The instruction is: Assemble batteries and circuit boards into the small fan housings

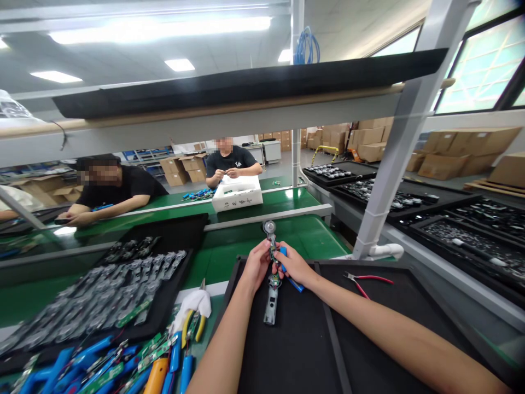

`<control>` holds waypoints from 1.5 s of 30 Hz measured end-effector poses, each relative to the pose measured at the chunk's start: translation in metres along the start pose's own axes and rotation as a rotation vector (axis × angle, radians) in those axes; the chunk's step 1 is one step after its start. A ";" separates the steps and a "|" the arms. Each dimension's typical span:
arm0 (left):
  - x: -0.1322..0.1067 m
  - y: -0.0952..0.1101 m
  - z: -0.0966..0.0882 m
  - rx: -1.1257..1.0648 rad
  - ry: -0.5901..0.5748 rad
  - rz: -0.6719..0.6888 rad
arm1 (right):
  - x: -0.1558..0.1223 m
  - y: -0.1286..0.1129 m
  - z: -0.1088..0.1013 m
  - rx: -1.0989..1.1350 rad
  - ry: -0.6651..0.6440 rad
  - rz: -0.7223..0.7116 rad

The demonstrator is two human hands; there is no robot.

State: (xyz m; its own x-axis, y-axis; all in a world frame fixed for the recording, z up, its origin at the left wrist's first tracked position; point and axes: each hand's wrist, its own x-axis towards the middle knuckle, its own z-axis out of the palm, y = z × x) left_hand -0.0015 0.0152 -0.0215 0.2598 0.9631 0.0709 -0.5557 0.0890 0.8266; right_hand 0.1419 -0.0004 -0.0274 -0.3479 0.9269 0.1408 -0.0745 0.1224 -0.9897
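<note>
In front of me, above the black tray [295,339], my left hand [258,264] has its fingers closed on a narrow grey housing [269,227] with a round end and circuitry along it. My right hand [296,265] meets it from the other side, its fingers closed around a blue cylindrical battery [284,251]. A second blue piece [296,284] shows under that hand. Just below the fingers is another grey housing [270,307] with a green board at its round end; whether it touches the hands I cannot tell.
Red-handled cutters [369,279] lie on the tray at right. Yellow-handled pliers [192,325] and a heap of blue batteries with green boards [102,364] are at left, beside rows of grey housings [102,290]. Two co-workers sit beyond, near a white box [238,194]. A post [385,164] stands right.
</note>
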 end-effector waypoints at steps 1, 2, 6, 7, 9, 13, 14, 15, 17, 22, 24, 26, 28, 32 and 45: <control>0.000 0.000 0.000 0.001 -0.001 -0.001 | 0.000 0.000 0.000 -0.001 0.002 0.001; 0.000 0.000 0.000 0.002 -0.003 -0.002 | 0.000 0.000 0.000 -0.002 0.004 0.001; 0.000 0.000 0.000 0.004 -0.007 -0.006 | 0.000 0.001 0.000 -0.003 0.007 0.004; 0.000 0.000 0.000 0.004 -0.009 -0.006 | 0.000 0.001 0.000 -0.004 0.006 0.005; 0.000 0.000 0.000 0.006 -0.011 -0.007 | 0.000 0.001 0.000 -0.004 0.003 0.004; 0.000 0.000 0.000 0.004 -0.004 -0.008 | 0.000 0.000 0.000 -0.006 -0.001 0.004; 0.000 0.000 0.000 0.003 0.000 -0.008 | 0.000 0.000 0.000 -0.007 -0.001 0.004; 0.000 0.000 0.000 0.001 0.004 -0.008 | 0.000 0.000 0.000 -0.008 -0.001 0.004; 0.001 0.000 0.000 0.000 0.010 -0.010 | 0.000 -0.001 0.000 -0.009 -0.002 0.004; 0.001 0.000 0.000 0.000 0.014 -0.017 | 0.000 -0.001 0.000 -0.010 -0.001 0.004; 0.001 0.000 0.000 0.002 0.014 -0.017 | 0.000 -0.002 0.000 -0.012 0.000 0.004; 0.001 0.000 0.000 0.003 0.013 -0.015 | 0.000 -0.002 0.000 -0.015 0.000 0.005; 0.001 0.000 0.000 0.001 0.014 -0.012 | 0.000 -0.002 0.000 -0.017 0.000 0.004; 0.001 0.000 0.000 -0.005 0.020 -0.009 | -0.001 -0.001 0.000 -0.022 0.000 0.002; 0.001 0.000 0.000 -0.005 0.020 -0.012 | -0.001 -0.002 0.000 -0.032 0.006 0.005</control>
State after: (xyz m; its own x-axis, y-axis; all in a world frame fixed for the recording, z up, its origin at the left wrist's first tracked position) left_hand -0.0014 0.0166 -0.0220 0.2500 0.9669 0.0500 -0.5566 0.1013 0.8246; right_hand 0.1423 -0.0013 -0.0257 -0.3425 0.9297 0.1353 -0.0422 0.1286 -0.9908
